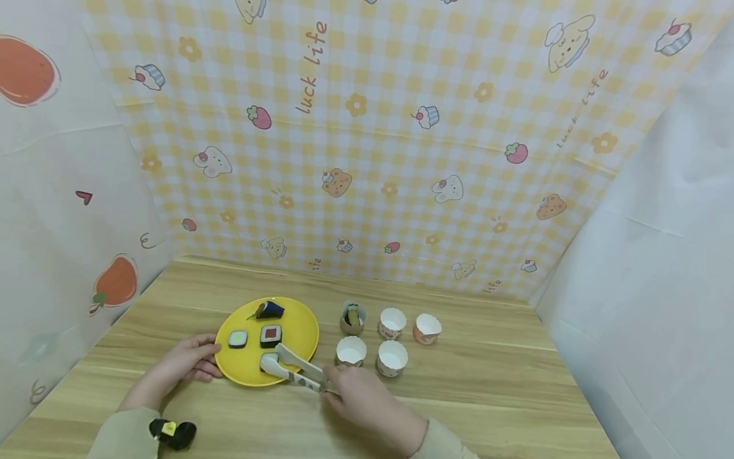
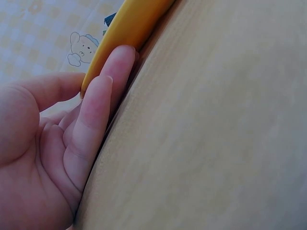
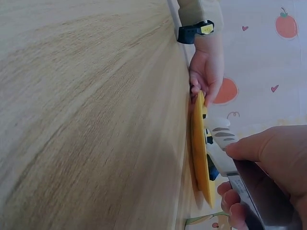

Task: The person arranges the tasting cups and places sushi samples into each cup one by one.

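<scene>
Toward the left edge of the worktop (image 1: 487,389), a yellow plate (image 1: 301,319) lay flat, gripped at its left rim by the left hand (image 1: 192,358), one digit set against the edge and other fingers low beside the worktop. The right hand (image 1: 358,392) grasped a pair of tongs (image 1: 298,378), thumb and fingers wrapped about the dark, shiny handle. The tongs' pale, spotted arms stood parted over the plate's front right side. One arm partly covered a white-topped sushi piece (image 1: 265,358); whether the tongs pinched it, I could not tell. The other arm's tip came close to a red-centred roll (image 1: 271,336). Left of that sat a green-centred roll (image 1: 237,339), and a dark blue roll (image 1: 271,310) lay on the side nearest the worktop's back edge.

Between the plate and the worktop's right edge stood five small cups. A brown cup (image 1: 352,329), back left, held a tan and dark item. Two white-lined cups (image 1: 392,323) stood beside it along the back; two more stood in front, the left one near the right hand.
</scene>
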The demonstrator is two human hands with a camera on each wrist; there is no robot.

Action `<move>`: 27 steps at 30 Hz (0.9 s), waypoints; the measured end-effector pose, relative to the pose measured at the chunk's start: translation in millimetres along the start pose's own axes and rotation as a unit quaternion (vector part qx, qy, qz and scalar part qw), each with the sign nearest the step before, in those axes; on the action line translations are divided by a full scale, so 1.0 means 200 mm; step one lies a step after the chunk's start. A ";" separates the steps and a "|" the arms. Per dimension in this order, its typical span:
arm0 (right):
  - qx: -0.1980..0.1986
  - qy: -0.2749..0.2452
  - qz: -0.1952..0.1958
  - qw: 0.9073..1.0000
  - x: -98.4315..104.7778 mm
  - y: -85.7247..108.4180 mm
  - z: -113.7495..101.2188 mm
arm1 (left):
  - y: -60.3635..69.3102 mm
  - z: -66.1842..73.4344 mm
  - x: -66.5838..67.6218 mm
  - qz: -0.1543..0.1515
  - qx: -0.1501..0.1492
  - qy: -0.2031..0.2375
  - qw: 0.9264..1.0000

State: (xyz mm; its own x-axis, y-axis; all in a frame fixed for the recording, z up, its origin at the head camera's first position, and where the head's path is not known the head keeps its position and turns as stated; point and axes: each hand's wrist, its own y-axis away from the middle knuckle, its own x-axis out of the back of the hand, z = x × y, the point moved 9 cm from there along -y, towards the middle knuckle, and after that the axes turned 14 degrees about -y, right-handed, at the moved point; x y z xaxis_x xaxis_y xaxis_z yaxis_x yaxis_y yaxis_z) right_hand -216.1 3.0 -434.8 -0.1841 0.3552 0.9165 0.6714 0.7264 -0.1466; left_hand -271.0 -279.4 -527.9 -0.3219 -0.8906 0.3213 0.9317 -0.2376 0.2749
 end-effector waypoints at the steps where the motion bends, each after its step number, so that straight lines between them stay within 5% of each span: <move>1: 0.001 0.000 0.002 1.000 0.00 0.00 0.00 | 0.00 0.00 0.00 0.000 -0.001 0.000 1.000; 27: 0.036 0.012 0.030 0.999 0.01 0.03 -0.01 | 0.01 0.00 0.00 0.003 0.002 -0.007 1.000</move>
State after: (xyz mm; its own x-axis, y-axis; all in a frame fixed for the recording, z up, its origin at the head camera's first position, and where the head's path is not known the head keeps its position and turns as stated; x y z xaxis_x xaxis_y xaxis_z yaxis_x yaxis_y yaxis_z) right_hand -211.4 6.5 -432.6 -0.1268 0.3855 0.9139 0.6272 0.7450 -0.2272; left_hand -269.7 -279.3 -526.6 -0.3179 -0.8866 0.3359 0.9331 -0.2299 0.2764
